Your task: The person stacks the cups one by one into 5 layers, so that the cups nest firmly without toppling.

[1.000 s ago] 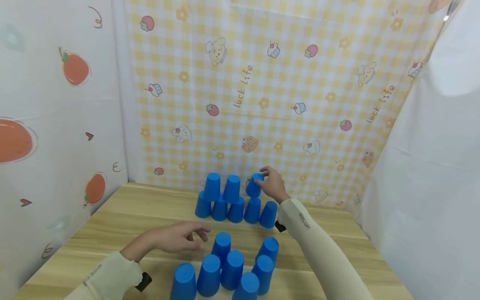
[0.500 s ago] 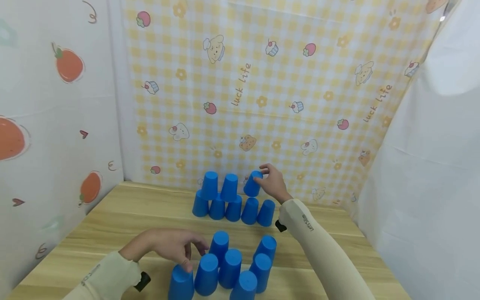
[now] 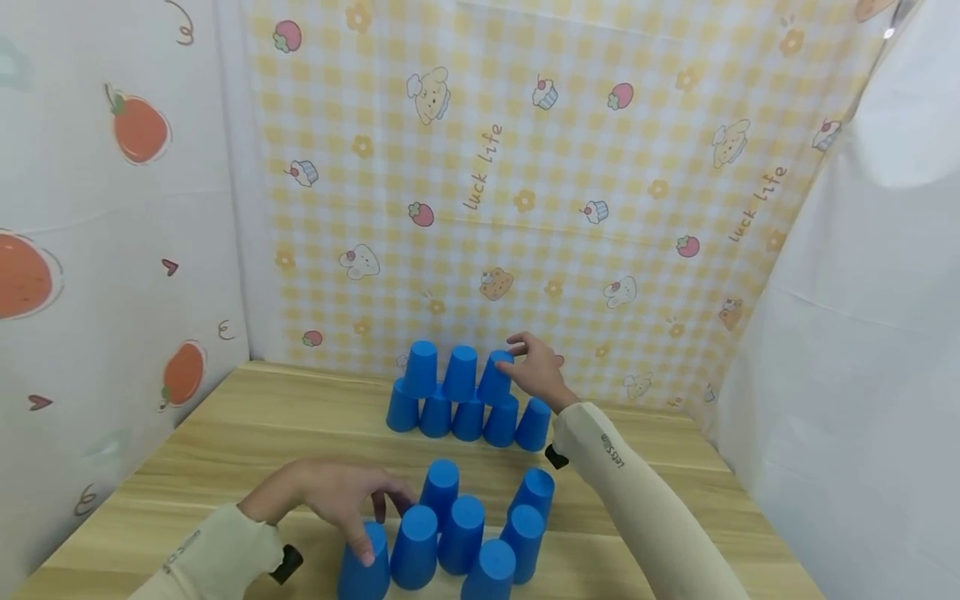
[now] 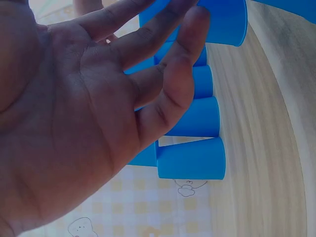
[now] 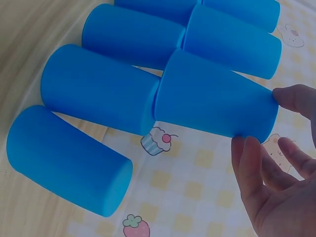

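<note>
In the head view, a row of several upside-down blue cups stands at the back, and three more form a second tier on it. My right hand [image 3: 538, 367] pinches the narrow upper end of the rightmost second-tier cup [image 3: 496, 379] between thumb and fingers. That cup [image 5: 217, 96] rests across the joint of cups below, as the right wrist view shows. At the front left, my left hand [image 3: 347, 500] hovers over a blue cup [image 3: 363, 575], its thumb over the cup's top edge. The left wrist view shows its fingers [image 4: 180, 81] loosely bent; contact with the cup is unclear.
Several other upside-down blue cups stand near the front, among them a middle cup [image 3: 461, 537] and a right one [image 3: 523, 546]. The rightmost back-row cup [image 3: 533, 425] has nothing on it. A checkered cloth [image 3: 480, 183] hangs behind the wooden table [image 3: 315, 417].
My right hand has lowered its cup slightly leftward onto the back row. My left hand has moved down, its thumb now over the front-left cup.
</note>
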Available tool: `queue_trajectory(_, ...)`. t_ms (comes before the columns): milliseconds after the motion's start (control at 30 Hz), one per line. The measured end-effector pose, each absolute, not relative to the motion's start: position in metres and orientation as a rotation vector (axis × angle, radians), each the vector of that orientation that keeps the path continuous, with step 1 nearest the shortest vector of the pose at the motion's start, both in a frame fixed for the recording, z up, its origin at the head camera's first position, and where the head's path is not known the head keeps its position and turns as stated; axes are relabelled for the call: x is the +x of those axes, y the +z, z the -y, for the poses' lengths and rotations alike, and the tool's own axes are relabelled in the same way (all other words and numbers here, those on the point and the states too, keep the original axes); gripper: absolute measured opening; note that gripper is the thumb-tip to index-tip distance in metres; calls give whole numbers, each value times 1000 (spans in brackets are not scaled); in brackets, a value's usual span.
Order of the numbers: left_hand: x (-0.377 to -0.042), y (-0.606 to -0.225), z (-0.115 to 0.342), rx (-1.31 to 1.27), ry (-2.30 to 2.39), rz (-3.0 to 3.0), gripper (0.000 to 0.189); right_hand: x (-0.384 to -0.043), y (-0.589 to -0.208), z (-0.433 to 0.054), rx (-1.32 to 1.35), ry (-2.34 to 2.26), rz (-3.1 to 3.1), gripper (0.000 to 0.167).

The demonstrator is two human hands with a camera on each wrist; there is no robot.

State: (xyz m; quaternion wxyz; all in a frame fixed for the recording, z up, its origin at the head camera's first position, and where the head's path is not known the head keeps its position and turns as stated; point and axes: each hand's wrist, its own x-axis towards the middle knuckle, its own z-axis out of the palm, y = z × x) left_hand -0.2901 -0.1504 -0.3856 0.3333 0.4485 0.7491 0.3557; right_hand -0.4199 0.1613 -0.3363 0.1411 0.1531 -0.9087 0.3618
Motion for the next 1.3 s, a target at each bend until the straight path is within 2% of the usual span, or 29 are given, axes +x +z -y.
queue_trajectory(200,-284,-388,144,1149,969,-2113,43,-417,-335,-160,432,1053,2641,41)
queue_trajectory(467,-281,-387,132,1217,870,-2251,45,-414,-333,-164,463,1024,2661,46)
queue_trajectory(767,-279,-385,123,1130,817,-2324,39,-397,-335,-181,468,1072,2702,48)
queue_trajectory(967,-281,-381,124,1142,788,-2360,39,-382,-335,-192,561,1094,2677,40)
queue_trajectory(1200,-282,-386,126,1137,801,-2418,38,-365,-349,-206,891,1092,2615,26)
queue_trajectory(1300,-284,-386,124,1118,796,-2460,38,-358,-354,-215,920,1096,2655,23)
